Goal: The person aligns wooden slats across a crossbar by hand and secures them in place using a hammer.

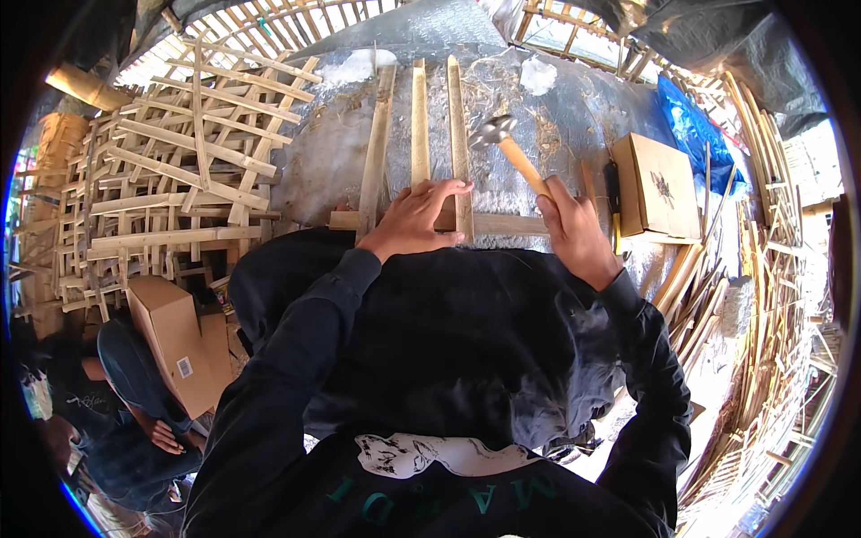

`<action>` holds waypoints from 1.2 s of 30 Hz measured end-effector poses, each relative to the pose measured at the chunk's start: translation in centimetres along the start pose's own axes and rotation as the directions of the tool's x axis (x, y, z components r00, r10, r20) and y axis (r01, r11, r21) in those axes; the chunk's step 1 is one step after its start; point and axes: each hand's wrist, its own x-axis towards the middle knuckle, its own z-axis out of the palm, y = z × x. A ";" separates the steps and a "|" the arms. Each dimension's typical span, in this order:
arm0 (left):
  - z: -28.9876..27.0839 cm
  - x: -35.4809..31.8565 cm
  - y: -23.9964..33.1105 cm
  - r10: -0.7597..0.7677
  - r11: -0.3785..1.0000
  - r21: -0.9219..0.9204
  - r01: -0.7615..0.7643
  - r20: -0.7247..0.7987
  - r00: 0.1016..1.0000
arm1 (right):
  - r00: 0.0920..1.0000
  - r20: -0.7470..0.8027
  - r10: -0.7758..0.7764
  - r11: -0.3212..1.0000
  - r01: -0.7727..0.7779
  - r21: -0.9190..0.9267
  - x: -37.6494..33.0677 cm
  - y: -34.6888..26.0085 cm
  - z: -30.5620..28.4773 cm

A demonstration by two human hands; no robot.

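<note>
Worktop (pixel 574 108) covered with grey sheet carries three long bamboo slats (pixel 420 117), lying side by side from its far edge toward the near edge, where they cross a horizontal slat (pixel 502 224). The left hand (pixel 414 218) lies with spread fingers on this crossing, probably to keep the pieces from moving. The right hand (pixel 574 235) has its grip wrapped tight on the wooden handle of a hammer (pixel 511 148); the metal head is raised above the right slat, beyond the left fingers. A cardboard box (pixel 659 184) stands at the right edge.

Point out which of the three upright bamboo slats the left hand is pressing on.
The rightmost slat: the left hand has its fingertips against its lower end where it crosses the horizontal slat. The other two stand further left.
</note>
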 end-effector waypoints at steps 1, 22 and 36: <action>0.0 0.5 0.5 -0.003 1.000 -0.002 0.003 0.006 1.000 | 1.000 -0.005 0.005 1.000 -0.005 -0.011 -0.5 0.9 0.1; -0.2 0.1 0.9 -0.019 1.000 0.014 0.018 0.030 0.999 | 0.991 0.137 0.008 0.999 -0.002 -0.041 1.2 2.0 -0.7; 0.7 0.2 0.7 -0.098 0.995 0.013 0.098 0.024 0.995 | 0.940 0.335 -0.067 0.984 0.118 -0.135 -0.7 3.5 0.0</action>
